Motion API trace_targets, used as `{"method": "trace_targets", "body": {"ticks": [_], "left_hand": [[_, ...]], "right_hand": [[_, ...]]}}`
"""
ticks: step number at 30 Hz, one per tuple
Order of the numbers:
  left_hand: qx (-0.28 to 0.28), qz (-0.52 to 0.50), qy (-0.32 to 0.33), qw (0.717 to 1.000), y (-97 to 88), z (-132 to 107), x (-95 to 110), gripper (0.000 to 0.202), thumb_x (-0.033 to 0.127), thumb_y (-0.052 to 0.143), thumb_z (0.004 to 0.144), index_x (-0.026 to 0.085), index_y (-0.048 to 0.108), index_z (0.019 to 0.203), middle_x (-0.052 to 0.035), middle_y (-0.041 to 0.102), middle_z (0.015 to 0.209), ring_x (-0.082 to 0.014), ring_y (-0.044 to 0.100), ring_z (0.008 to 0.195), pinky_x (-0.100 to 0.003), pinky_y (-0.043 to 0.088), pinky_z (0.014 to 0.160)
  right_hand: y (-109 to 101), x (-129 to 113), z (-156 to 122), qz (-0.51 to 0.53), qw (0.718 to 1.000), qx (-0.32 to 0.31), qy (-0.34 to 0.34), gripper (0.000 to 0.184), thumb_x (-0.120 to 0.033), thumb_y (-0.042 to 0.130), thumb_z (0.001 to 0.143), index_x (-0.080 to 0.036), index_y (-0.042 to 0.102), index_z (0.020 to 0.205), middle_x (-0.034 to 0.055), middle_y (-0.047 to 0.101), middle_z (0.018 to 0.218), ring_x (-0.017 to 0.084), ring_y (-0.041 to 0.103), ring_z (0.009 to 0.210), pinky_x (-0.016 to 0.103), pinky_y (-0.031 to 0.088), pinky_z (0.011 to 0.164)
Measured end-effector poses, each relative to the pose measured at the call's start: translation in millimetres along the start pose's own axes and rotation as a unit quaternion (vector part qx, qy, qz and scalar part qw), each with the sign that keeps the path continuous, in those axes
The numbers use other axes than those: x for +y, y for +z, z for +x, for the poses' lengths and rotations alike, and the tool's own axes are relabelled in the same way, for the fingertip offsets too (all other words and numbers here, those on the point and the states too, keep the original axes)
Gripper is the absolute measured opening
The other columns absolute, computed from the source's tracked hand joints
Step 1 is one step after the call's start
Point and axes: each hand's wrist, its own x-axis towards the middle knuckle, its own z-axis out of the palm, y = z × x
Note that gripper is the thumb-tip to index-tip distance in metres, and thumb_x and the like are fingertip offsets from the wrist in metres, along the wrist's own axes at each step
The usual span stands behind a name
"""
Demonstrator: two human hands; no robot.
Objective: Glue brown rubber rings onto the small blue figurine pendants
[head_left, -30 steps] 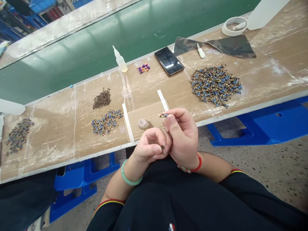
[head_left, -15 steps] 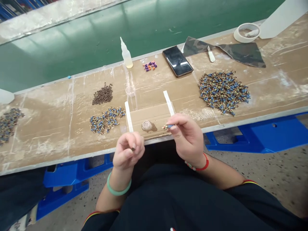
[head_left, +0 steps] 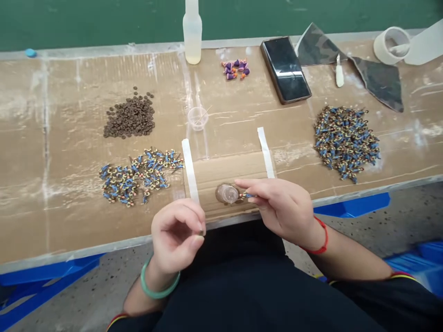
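Note:
Between thumb and fingertip my left hand (head_left: 178, 235) pinches a tiny dark piece (head_left: 201, 233), mostly covered by the fingers. My right hand (head_left: 284, 210) grips a tiny blue-and-yellow figurine (head_left: 246, 195), its end at the side of a small clear pot (head_left: 229, 194); I cannot tell if they touch. That pot stands on a cardboard pad (head_left: 224, 168) held by white tape strips (head_left: 190, 170). Left of the pad lies a loose group of similar figurines (head_left: 152, 170), with a heap of small brown discs (head_left: 131, 117) behind it. A larger figurine pile (head_left: 347, 142) is at the right.
Behind the pad sits a clear shallow cup (head_left: 198, 118) with a thin stick. Along the back are a squeeze bottle (head_left: 192, 39), purple-and-orange pieces (head_left: 236, 69), a phone (head_left: 286, 69), camouflage cloth (head_left: 318, 46), a white-handled tool (head_left: 339, 76) and a tape roll (head_left: 392, 45).
My right hand has brought the figurine down beside the clear pot. The left hand keeps its pinch near the table edge. The head view has turned and come closer to the table.

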Motion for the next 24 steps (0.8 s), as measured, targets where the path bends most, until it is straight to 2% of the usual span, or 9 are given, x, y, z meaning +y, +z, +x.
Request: {"method": "trace_targets", "body": {"ticks": [2,4,7,11,16,24], "left_hand": [[0.01,0.026,-0.008,1.0,0.0,-0.3,2.3,0.027,0.033,0.08,0.097,0.017,0.063,0.081,0.0012,0.061,0.07,-0.0067,0.051,0.056,-0.019,0.048,0.055],[-0.007,0.041,-0.01,0.999,-0.1,2.0,5.7,0.028,0.031,0.079,0.098,0.017,0.062,0.081,0.0014,0.062,0.07,-0.007,0.055,0.058,-0.019,0.049,0.056],[-0.045,0.05,-0.007,0.998,-1.4,6.6,9.2,0.025,0.025,0.08,0.095,0.017,0.061,0.081,0.002,0.062,0.07,-0.0065,0.057,0.057,-0.017,0.048,0.055],[-0.048,0.048,-0.007,0.998,-3.0,8.0,8.9,0.023,0.023,0.081,0.094,0.018,0.061,0.084,0.0023,0.063,0.07,-0.006,0.056,0.056,-0.016,0.048,0.053],[-0.037,0.028,-0.003,0.999,-2.5,5.7,7.6,0.023,0.026,0.08,0.094,0.018,0.061,0.083,0.0017,0.063,0.07,-0.0063,0.056,0.055,-0.016,0.048,0.053],[-0.035,0.017,-0.008,0.999,-2.6,3.6,7.0,0.02,0.023,0.08,0.093,0.018,0.063,0.084,0.001,0.065,0.07,-0.007,0.055,0.055,-0.017,0.047,0.052]], "right_hand": [[-2.7,-2.4,4.8,-0.026,0.999,-0.031,-0.01,0.012,-0.005,0.057,0.107,-0.015,0.062,0.109,0.0134,0.082,0.111,0.02,0.083,0.096,0.027,0.065,0.076],[-6.4,-6.1,10.0,-0.042,0.997,-0.06,-0.019,0.013,-0.003,0.057,0.107,-0.015,0.062,0.107,0.0128,0.082,0.109,0.02,0.083,0.097,0.028,0.065,0.075],[-12.9,-12.8,16.5,-0.061,0.993,-0.101,-0.026,0.012,-0.005,0.055,0.108,-0.014,0.064,0.107,0.0138,0.082,0.11,0.022,0.082,0.099,0.029,0.065,0.076],[-19.9,-20.5,21.9,-0.08,0.987,-0.138,-0.023,0.012,-0.005,0.056,0.108,-0.013,0.066,0.107,0.0148,0.082,0.114,0.023,0.082,0.103,0.032,0.063,0.079],[-22.5,-24.0,26.5,-0.085,0.982,-0.165,-0.025,0.009,-0.01,0.058,0.109,-0.016,0.066,0.109,0.0143,0.082,0.113,0.024,0.082,0.098,0.035,0.062,0.072],[-20.9,-25.0,27.8,-0.094,0.98,-0.171,-0.033,0.011,-0.007,0.06,0.106,-0.013,0.067,0.112,0.0139,0.082,0.106,0.025,0.082,0.097,0.036,0.062,0.073]]}}
